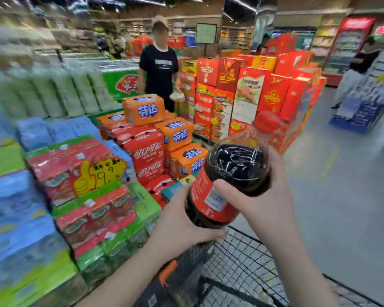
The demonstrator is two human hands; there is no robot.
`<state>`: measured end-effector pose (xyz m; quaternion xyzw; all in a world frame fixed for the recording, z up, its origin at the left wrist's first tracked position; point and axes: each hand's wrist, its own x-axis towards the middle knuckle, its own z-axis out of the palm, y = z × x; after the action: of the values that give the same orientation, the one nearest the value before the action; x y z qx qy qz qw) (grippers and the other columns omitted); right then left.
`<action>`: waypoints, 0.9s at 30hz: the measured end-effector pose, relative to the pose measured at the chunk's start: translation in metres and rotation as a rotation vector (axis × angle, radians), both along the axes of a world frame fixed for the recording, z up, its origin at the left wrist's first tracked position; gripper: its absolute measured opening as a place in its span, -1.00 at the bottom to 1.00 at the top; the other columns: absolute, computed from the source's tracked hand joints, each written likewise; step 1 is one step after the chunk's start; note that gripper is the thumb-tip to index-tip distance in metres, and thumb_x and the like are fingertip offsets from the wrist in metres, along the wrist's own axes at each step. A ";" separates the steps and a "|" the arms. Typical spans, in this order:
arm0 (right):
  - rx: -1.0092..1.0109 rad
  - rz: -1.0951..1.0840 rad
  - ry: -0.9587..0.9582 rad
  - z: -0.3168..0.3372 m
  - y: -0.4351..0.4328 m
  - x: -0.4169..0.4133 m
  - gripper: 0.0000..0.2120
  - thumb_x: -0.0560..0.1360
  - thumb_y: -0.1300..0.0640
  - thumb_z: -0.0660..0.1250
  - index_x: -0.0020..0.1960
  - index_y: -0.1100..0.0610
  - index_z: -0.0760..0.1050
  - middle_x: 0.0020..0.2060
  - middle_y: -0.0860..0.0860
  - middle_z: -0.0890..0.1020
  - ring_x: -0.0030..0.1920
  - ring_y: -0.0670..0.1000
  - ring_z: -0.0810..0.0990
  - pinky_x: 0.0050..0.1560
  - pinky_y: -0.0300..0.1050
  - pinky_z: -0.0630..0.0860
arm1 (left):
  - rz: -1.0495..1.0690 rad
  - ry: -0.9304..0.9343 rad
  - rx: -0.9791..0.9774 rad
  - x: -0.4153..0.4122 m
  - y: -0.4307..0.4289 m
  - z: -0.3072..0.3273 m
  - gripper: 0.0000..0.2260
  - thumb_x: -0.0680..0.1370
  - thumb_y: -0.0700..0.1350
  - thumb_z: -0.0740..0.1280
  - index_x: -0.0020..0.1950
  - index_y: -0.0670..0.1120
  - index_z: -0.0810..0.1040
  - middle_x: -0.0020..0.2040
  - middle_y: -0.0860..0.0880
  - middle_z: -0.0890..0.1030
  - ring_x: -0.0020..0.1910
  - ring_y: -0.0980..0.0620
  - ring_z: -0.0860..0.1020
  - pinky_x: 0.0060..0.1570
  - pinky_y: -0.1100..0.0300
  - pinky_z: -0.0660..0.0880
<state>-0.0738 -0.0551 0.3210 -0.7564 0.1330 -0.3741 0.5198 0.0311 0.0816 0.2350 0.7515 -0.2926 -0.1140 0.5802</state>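
Orange drink packs [143, 109] stacked beside red gift boxes [248, 85]; person [159, 69] behind.

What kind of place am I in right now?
Most likely a supermarket: stacked orange soda multipacks, a yellow price sign on the drinks display, and a wire shopping cart right by the cola bottle being held.

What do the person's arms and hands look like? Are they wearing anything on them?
The left arm and right arm are bare all the way to the picture's edge, with no sleeves showing. The left hand and right hand have no gloves. No ring, watch or bracelet shows on the parts in view.
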 end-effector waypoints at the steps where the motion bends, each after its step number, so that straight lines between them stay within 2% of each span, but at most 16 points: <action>1: -0.001 0.038 0.006 0.001 0.006 -0.002 0.00 0.06 -0.33 0.59 0.46 -0.37 0.32 0.30 -0.43 0.54 0.29 -0.39 0.53 0.27 -0.25 0.49 | 0.038 -0.005 0.005 -0.007 0.011 0.002 -0.11 0.16 0.03 0.78 0.40 0.26 0.44 0.22 0.21 0.69 0.23 0.20 0.65 0.32 0.04 0.57; 3: -0.001 0.125 0.032 0.003 0.019 -0.004 -0.08 0.06 -0.30 0.61 0.36 -0.47 0.31 0.24 -0.52 0.53 0.26 -0.43 0.52 0.20 -0.32 0.46 | 0.110 -0.014 0.019 -0.021 0.033 0.006 -0.12 0.15 0.06 0.77 0.39 0.27 0.44 0.21 0.25 0.68 0.22 0.23 0.64 0.30 0.07 0.57; 5: -0.015 0.210 0.050 0.007 0.036 -0.005 -0.14 0.13 -0.20 0.69 0.31 -0.47 0.34 0.19 -0.50 0.56 0.21 -0.44 0.54 0.15 -0.40 0.48 | 0.197 -0.013 0.041 -0.035 0.058 0.010 -0.15 0.16 0.05 0.77 0.34 0.28 0.45 0.18 0.31 0.67 0.19 0.29 0.64 0.26 0.17 0.57; 7: -0.023 0.274 0.056 0.011 0.057 -0.005 -0.24 0.24 -0.01 0.74 0.24 -0.39 0.39 0.14 -0.41 0.60 0.10 -0.51 0.55 0.03 -0.53 0.48 | 0.282 -0.007 0.050 -0.048 0.084 0.012 -0.15 0.16 0.07 0.77 0.34 0.30 0.44 0.19 0.29 0.67 0.19 0.29 0.63 0.25 0.19 0.57; 9: 0.017 0.343 0.082 0.016 0.083 -0.006 -0.34 0.31 0.19 0.69 0.14 -0.31 0.42 0.12 -0.38 0.57 -0.02 -0.56 0.54 -0.08 -0.62 0.42 | 0.374 -0.009 0.051 -0.062 0.110 0.014 -0.15 0.16 0.06 0.78 0.32 0.35 0.42 0.19 0.30 0.66 0.18 0.34 0.62 0.22 0.30 0.56; 12: 0.085 0.504 0.171 0.026 0.127 -0.012 -0.54 0.36 0.29 0.63 0.13 -0.05 0.56 0.01 -0.23 0.62 -0.11 -0.43 0.62 -0.21 -0.61 0.42 | 0.500 -0.025 0.038 -0.084 0.156 0.017 -0.19 0.20 -0.06 0.78 0.23 0.37 0.40 0.11 0.42 0.63 0.13 0.44 0.59 0.07 0.51 0.47; 14: 0.110 0.623 0.210 0.034 0.163 -0.017 -0.66 0.40 0.35 0.58 -0.02 0.02 0.57 -0.09 -0.16 0.61 -0.31 -0.44 0.59 -0.30 -0.59 0.42 | 0.572 -0.050 0.039 -0.099 0.189 0.018 -0.18 0.21 -0.06 0.78 0.29 0.32 0.42 0.14 0.42 0.62 0.14 0.41 0.60 0.09 0.48 0.48; 16: 0.126 0.761 0.218 0.043 0.199 -0.026 -0.61 0.41 0.47 0.52 -0.25 0.01 0.52 -0.21 -0.17 0.60 -0.44 -0.47 0.53 -0.36 -0.58 0.41 | 0.645 -0.050 0.020 -0.115 0.225 0.020 -0.15 0.21 -0.03 0.78 0.37 0.26 0.44 0.18 0.35 0.64 0.19 0.35 0.61 0.16 0.36 0.53; 17: 0.118 0.803 0.222 0.044 0.217 -0.029 -0.56 0.40 0.50 0.51 -0.38 0.02 0.50 -0.29 -0.20 0.60 -0.47 -0.49 0.50 -0.37 -0.59 0.40 | 0.682 -0.045 0.011 -0.124 0.243 0.020 -0.15 0.22 -0.01 0.78 0.40 0.24 0.44 0.21 0.31 0.65 0.21 0.31 0.61 0.20 0.29 0.56; 18: 0.133 0.840 0.212 0.042 0.233 -0.031 -0.55 0.38 0.49 0.54 -0.43 0.03 0.51 -0.30 -0.26 0.61 -0.44 -0.52 0.50 -0.36 -0.61 0.39 | 0.718 -0.047 0.003 -0.133 0.262 0.020 -0.14 0.23 -0.01 0.77 0.43 0.22 0.43 0.24 0.27 0.64 0.23 0.29 0.61 0.23 0.22 0.58; 19: 0.121 0.875 0.179 0.038 0.247 -0.030 -0.63 0.33 0.42 0.64 -0.28 0.00 0.59 -0.21 -0.30 0.63 -0.32 -0.56 0.52 -0.28 -0.65 0.38 | 0.753 -0.050 -0.004 -0.143 0.281 0.021 -0.14 0.25 -0.02 0.77 0.45 0.20 0.42 0.26 0.24 0.64 0.25 0.28 0.61 0.26 0.18 0.59; 20: 0.071 0.902 0.139 0.034 0.266 -0.030 -0.48 0.24 0.28 0.74 0.03 -0.08 0.60 -0.07 -0.36 0.65 -0.15 -0.58 0.54 -0.17 -0.66 0.39 | 0.791 -0.052 -0.012 -0.154 0.301 0.022 -0.13 0.26 -0.04 0.76 0.47 0.18 0.42 0.28 0.22 0.64 0.26 0.27 0.61 0.26 0.16 0.59; 21: -0.013 0.917 0.080 0.027 0.285 -0.029 -0.24 0.16 0.12 0.76 0.24 -0.22 0.49 0.05 -0.43 0.63 0.00 -0.56 0.55 -0.08 -0.65 0.41 | 0.825 -0.053 -0.014 -0.165 0.320 0.024 -0.14 0.27 -0.04 0.76 0.48 0.18 0.41 0.29 0.20 0.63 0.26 0.26 0.61 0.26 0.16 0.60; 22: -0.041 0.934 0.047 0.023 0.306 -0.032 -0.14 0.13 -0.01 0.72 0.31 -0.34 0.39 0.11 -0.50 0.59 0.09 -0.52 0.55 -0.03 -0.62 0.43 | 0.860 -0.055 -0.012 -0.177 0.340 0.025 -0.14 0.28 -0.04 0.76 0.48 0.18 0.41 0.29 0.20 0.63 0.26 0.26 0.61 0.24 0.17 0.60; 23: -0.031 0.954 0.042 0.023 0.328 -0.037 -0.12 0.12 -0.06 0.67 0.32 -0.39 0.34 0.14 -0.53 0.57 0.13 -0.49 0.55 0.00 -0.61 0.45 | 0.899 -0.060 -0.006 -0.190 0.360 0.027 -0.15 0.28 -0.03 0.76 0.46 0.20 0.42 0.28 0.20 0.63 0.24 0.27 0.61 0.23 0.19 0.60; 27: 0.008 1.086 0.008 0.020 0.427 -0.062 -0.19 0.15 -0.06 0.63 0.29 -0.41 0.35 0.14 -0.51 0.57 0.12 -0.49 0.56 -0.05 -0.60 0.46 | 1.064 -0.101 0.032 -0.246 0.449 0.025 -0.20 0.24 0.04 0.76 0.29 0.42 0.39 0.21 0.34 0.59 0.21 0.40 0.56 0.15 0.44 0.51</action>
<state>-0.1359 0.3722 0.3407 -0.7157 -0.2738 -0.0482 0.6407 -0.2145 0.5302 0.2602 0.8093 0.1033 0.2278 0.5315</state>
